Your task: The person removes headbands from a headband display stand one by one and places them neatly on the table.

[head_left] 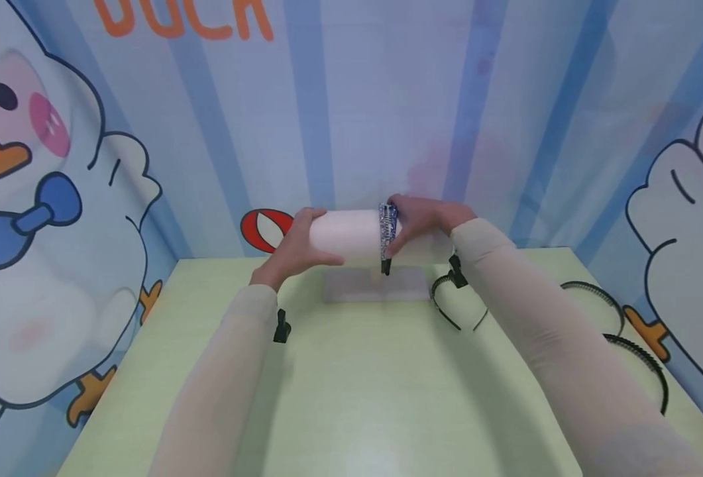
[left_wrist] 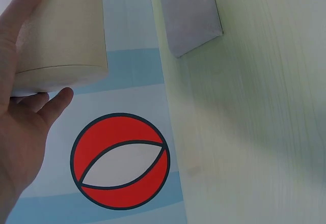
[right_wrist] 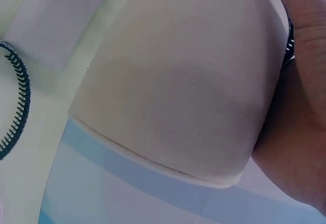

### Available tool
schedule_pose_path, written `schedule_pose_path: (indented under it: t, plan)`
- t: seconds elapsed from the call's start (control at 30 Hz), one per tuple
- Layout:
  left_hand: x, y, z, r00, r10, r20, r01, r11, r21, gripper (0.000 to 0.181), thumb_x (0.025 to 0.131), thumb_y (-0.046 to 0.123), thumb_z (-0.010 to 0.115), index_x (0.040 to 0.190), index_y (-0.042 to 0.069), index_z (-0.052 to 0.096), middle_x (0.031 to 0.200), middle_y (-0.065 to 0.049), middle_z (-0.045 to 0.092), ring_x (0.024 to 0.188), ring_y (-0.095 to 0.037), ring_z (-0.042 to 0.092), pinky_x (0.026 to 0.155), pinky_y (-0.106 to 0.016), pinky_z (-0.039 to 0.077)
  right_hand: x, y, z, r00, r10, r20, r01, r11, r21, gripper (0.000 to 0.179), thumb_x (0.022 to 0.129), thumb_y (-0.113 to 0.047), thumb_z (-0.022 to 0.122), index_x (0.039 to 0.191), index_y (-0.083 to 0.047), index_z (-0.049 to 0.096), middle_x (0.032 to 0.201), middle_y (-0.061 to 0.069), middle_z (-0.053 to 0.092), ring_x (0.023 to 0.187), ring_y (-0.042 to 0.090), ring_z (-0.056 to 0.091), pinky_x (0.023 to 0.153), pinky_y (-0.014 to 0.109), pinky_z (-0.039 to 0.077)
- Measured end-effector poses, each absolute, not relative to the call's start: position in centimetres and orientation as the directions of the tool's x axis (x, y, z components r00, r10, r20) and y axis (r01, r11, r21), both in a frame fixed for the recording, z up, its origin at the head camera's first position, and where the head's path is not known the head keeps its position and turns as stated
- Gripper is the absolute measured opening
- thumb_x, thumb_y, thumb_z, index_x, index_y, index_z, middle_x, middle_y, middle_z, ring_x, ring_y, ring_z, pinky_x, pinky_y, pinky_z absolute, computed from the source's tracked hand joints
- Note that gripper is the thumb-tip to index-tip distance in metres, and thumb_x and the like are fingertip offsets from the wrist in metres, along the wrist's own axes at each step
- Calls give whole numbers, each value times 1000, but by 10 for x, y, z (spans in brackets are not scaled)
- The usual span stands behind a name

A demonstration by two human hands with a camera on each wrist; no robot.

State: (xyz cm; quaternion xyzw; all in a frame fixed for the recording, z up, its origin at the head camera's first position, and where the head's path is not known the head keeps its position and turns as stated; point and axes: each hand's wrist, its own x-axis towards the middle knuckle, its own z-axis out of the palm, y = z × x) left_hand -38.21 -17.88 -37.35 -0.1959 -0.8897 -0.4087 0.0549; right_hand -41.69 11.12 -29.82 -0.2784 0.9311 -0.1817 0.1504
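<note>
The left hand's (head_left: 294, 246) fingers gripped one end of the smooth white cylinder (head_left: 351, 238), raised above the pale green worktop (head_left: 357, 397). The right hand's (head_left: 425, 217) fingers pinched the glittery silver-blue headband (head_left: 388, 228) straddling its middle. Uneven tugging could have tipped the grey block base (head_left: 351, 289) or overstretched the band.

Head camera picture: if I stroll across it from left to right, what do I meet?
Large cartoon bird → left hand → glittery headband → right hand → two black headbands farthest right.
</note>
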Motion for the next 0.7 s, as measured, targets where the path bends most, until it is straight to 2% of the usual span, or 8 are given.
schedule_pose_path:
  t: [0.07,0.2,0.33,0.43,0.6,0.7]
  plan:
    - [-381,-179,-373,-918,303,254,390,589,708,105,69,42,93,151,19,33,145,-1,36,125,-22,41,93,-50,50,-417,111,-299,-803,-569,-176,-457,778,-430,120,67,-45,92,151,2,21,142,21,43,130,35,45,112,48,34]
    - [-381,-179,-373,-918,303,255,391,589,707,104,69,40,93,151,19,33,144,-1,37,125,-22,41,93,-50,50,-415,111,-300,-804,-574,-155,-472,776,-419,120,65,-43,93,152,1,22,137,17,47,122,31,50,108,47,39]
    - [-381,-178,-373,-914,309,262,401,592,699,104,69,41,92,152,18,33,146,-2,36,125,-22,41,94,-50,49,-413,112,-301,-807,-574,-137,-497,787,-365,117,65,-44,93,151,-2,26,131,12,51,113,27,54,99,44,47]
    - [-381,-178,-373,-911,316,265,408,595,692,104,69,41,92,152,17,33,146,-2,35,126,-22,41,94,-50,49,-410,114,-300,-813,-566,-134,-506,802,-317,112,66,-46,91,149,-2,30,126,11,54,107,26,56,94,42,49]
    - [-381,-178,-372,-912,315,264,405,588,700,103,69,42,92,151,18,33,145,-2,36,125,-22,41,93,-50,50,-406,119,-299,-821,-560,-115,-519,814,-260,109,68,-47,89,147,1,33,125,12,54,111,28,52,112,55,27]
    - [-381,-179,-373,-918,305,254,392,585,710,104,69,42,92,151,18,33,145,-1,37,126,-22,41,93,-50,51,-406,123,-300,-827,-551,-113,-513,821,-250,107,68,-47,89,146,1,33,125,12,54,114,29,51,116,60,13]
